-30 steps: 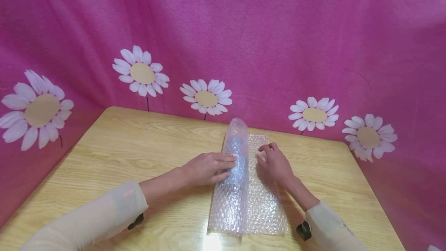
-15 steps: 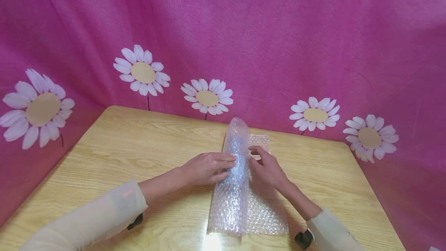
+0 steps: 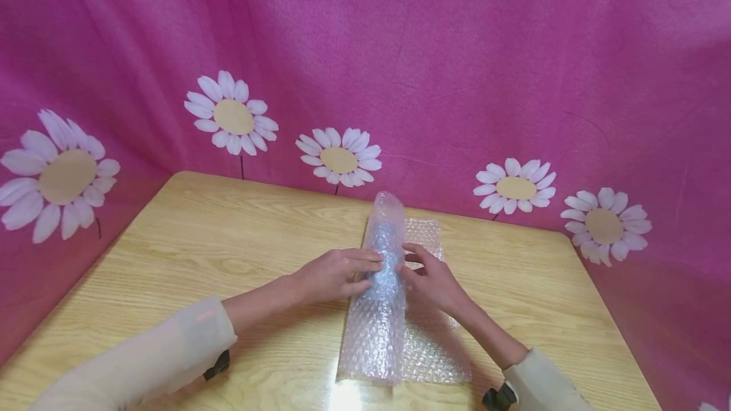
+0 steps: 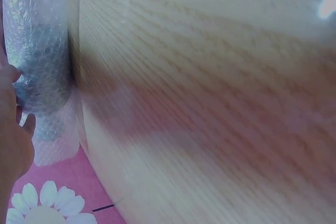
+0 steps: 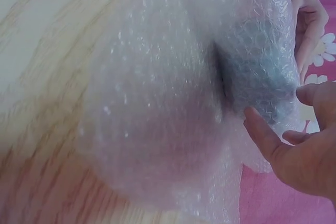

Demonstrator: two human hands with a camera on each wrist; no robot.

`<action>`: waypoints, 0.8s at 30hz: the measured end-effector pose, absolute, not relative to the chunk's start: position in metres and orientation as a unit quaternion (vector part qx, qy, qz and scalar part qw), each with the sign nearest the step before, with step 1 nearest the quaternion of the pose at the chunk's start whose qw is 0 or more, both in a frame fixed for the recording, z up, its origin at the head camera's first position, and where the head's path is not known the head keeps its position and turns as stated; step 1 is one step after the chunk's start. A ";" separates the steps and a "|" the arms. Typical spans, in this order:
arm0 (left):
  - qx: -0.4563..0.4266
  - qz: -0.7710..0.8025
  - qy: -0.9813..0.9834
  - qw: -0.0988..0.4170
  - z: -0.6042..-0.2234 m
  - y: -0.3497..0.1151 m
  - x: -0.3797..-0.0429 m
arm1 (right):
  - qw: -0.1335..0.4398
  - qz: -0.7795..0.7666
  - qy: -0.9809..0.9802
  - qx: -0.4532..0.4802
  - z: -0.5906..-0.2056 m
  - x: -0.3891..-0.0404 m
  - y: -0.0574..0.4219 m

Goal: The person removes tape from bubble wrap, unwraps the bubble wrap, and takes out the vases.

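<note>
A roll of clear bubble wrap (image 3: 374, 341) lies lengthwise on the table around a bluish-grey object (image 3: 386, 281), whose kind the layers blur. A flat flap of the wrap (image 3: 436, 354) stretches out to the right of the roll. With its fingers extended, my left hand (image 3: 337, 274) rests on the roll's upper left side. My right hand (image 3: 434, 281) is at the opposite side, fingertips touching the roll over the wrapped object. In the right wrist view, the thumb and fingers of the right hand (image 5: 310, 156) are spread apart against the wrap.
The wooden table (image 3: 240, 227) extends on both sides of the wrap. A magenta cloth (image 3: 434, 81) with printed white daisies hangs behind and beside it. The far end of the roll reaches the table's back edge.
My right hand has moved left from above the flat flap to the roll's right side. The left hand stays on the roll, which has barely shifted.
</note>
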State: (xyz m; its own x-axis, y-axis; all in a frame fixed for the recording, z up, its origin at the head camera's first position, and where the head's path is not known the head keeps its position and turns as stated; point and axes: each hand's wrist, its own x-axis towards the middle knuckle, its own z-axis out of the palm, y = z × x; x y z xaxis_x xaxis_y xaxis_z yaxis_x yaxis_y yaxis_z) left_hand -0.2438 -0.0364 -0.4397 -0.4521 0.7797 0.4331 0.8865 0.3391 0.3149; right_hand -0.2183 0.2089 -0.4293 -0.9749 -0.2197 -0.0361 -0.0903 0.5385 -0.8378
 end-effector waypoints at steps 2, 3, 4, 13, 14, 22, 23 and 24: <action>-0.509 -0.263 -0.813 0.103 -0.440 -0.038 -0.244 | 0.066 -0.474 0.873 -0.093 -0.429 -0.218 0.208; -0.508 -0.263 -0.814 0.103 -0.441 -0.038 -0.244 | 0.064 -0.474 0.873 -0.096 -0.429 -0.218 0.207; -0.507 -0.261 -0.814 0.105 -0.441 -0.039 -0.244 | 0.063 -0.475 0.872 -0.099 -0.429 -0.218 0.207; -0.496 -0.277 -0.815 0.111 -0.445 -0.046 -0.242 | 0.058 -0.468 0.874 -0.115 -0.428 -0.215 0.199; -0.492 -0.283 -0.816 0.109 -0.445 -0.047 -0.242 | 0.056 -0.466 0.875 -0.118 -0.428 -0.215 0.199; -0.465 -0.314 -0.823 0.093 -0.443 -0.051 -0.238 | 0.040 -0.466 0.875 -0.124 -0.429 -0.213 0.195; -0.462 -0.317 -0.823 0.092 -0.443 -0.052 -0.238 | 0.039 -0.469 0.874 -0.123 -0.429 -0.212 0.195; -0.459 -0.318 -0.825 0.090 -0.443 -0.053 -0.237 | 0.038 -0.472 0.872 -0.123 -0.430 -0.212 0.194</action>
